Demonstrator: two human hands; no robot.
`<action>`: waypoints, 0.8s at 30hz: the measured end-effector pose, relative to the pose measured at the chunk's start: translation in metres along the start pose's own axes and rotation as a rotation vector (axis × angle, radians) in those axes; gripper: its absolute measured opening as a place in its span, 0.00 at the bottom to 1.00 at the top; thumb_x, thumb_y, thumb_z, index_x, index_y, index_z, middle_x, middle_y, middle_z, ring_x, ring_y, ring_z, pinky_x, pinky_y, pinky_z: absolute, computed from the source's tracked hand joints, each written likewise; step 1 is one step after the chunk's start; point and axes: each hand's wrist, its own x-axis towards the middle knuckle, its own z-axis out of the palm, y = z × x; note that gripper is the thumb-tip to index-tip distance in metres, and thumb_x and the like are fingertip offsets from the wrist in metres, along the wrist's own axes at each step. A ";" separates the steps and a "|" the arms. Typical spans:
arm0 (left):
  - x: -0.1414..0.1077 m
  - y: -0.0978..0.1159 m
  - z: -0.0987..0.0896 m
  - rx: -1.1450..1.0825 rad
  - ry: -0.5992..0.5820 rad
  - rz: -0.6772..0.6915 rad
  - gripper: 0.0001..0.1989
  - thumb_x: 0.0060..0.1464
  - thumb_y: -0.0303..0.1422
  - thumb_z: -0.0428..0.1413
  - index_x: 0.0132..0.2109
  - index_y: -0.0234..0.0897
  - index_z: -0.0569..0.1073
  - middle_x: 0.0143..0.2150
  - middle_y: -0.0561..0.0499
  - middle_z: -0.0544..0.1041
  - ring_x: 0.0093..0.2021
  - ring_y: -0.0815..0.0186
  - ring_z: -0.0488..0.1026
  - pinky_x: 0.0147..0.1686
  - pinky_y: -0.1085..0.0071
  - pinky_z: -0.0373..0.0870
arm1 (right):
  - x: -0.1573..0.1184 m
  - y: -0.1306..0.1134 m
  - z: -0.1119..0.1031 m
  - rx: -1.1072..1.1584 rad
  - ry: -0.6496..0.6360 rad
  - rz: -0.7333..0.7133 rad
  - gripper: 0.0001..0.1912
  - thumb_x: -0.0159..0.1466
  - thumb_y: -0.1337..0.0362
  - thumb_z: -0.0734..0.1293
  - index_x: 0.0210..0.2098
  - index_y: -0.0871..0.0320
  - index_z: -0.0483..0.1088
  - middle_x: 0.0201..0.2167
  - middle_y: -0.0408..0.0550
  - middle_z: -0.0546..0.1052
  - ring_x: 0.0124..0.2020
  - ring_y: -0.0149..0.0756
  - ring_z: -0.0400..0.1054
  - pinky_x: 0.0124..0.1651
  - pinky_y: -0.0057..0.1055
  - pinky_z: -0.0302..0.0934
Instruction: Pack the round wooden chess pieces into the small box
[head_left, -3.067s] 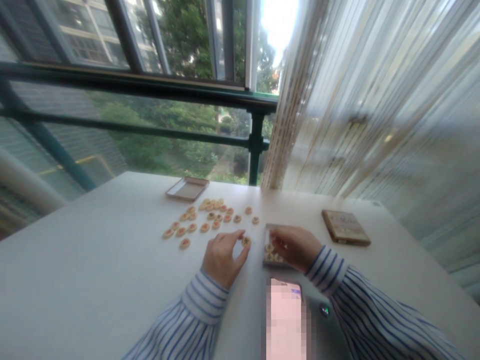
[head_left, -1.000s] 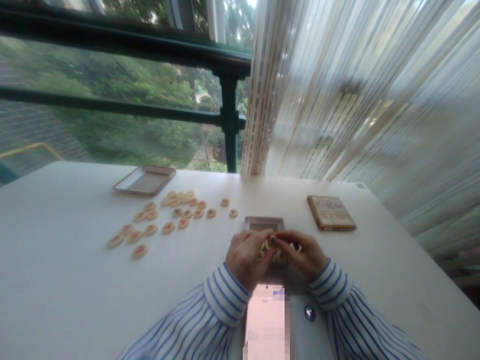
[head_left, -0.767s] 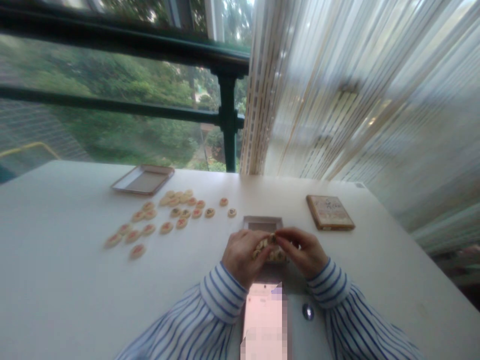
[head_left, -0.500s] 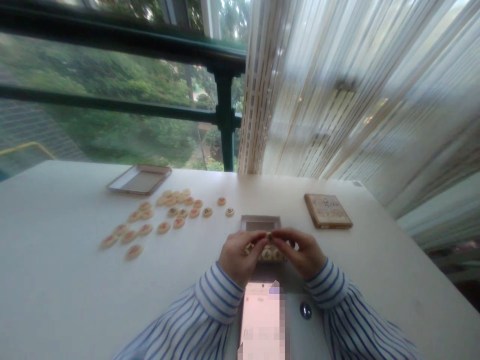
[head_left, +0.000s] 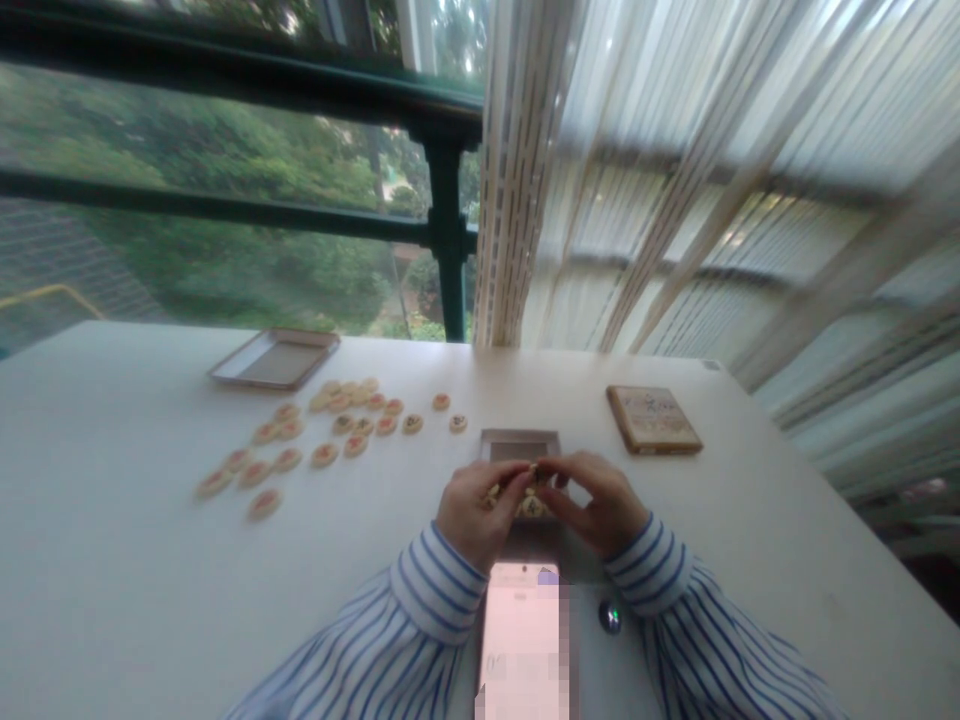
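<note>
Both my hands meet over a small open box [head_left: 520, 437] on the white table. My left hand [head_left: 480, 510] pinches a Chinese chess piece [head_left: 535, 472] between thumb and fingertips. On its other side, my right hand [head_left: 600, 500] has its fingers closed against the same piece. Below them, several round pieces with dark characters [head_left: 531, 506] lie in the near part of the box, partly covered by my hands. The far part of the box shows its bare bottom.
Several loose pieces, many with red characters [head_left: 324, 455], spread over the table's left half. Behind them is a shallow tray [head_left: 277, 360]. A flat brown box [head_left: 652, 420] lies to the right. Nearest me are a lit phone [head_left: 521, 630] and a small shiny dark oval object [head_left: 610, 616].
The view has shifted slightly. My hands stay over the box around the piece, with the right fingers a little changed in position.
</note>
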 end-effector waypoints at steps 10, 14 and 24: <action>0.002 -0.004 -0.005 0.143 0.100 -0.043 0.09 0.50 0.35 0.53 0.35 0.36 0.75 0.32 0.49 0.77 0.35 0.65 0.72 0.38 0.67 0.68 | -0.002 0.015 -0.007 -0.106 0.011 -0.014 0.12 0.55 0.63 0.65 0.40 0.57 0.68 0.30 0.44 0.76 0.29 0.30 0.68 0.37 0.30 0.57; 0.005 -0.010 -0.007 0.197 0.158 -0.105 0.10 0.50 0.36 0.51 0.34 0.36 0.74 0.32 0.49 0.77 0.36 0.65 0.72 0.39 0.67 0.68 | -0.003 0.020 -0.010 -0.127 -0.009 0.000 0.12 0.55 0.63 0.65 0.40 0.56 0.68 0.30 0.44 0.76 0.29 0.30 0.68 0.37 0.30 0.57; 0.010 -0.019 -0.013 0.296 0.164 -0.295 0.13 0.49 0.38 0.50 0.35 0.36 0.75 0.32 0.49 0.77 0.34 0.64 0.72 0.35 0.69 0.68 | -0.004 0.034 -0.011 -0.190 -0.067 0.020 0.12 0.54 0.61 0.66 0.38 0.56 0.70 0.35 0.50 0.73 0.37 0.36 0.65 0.38 0.33 0.59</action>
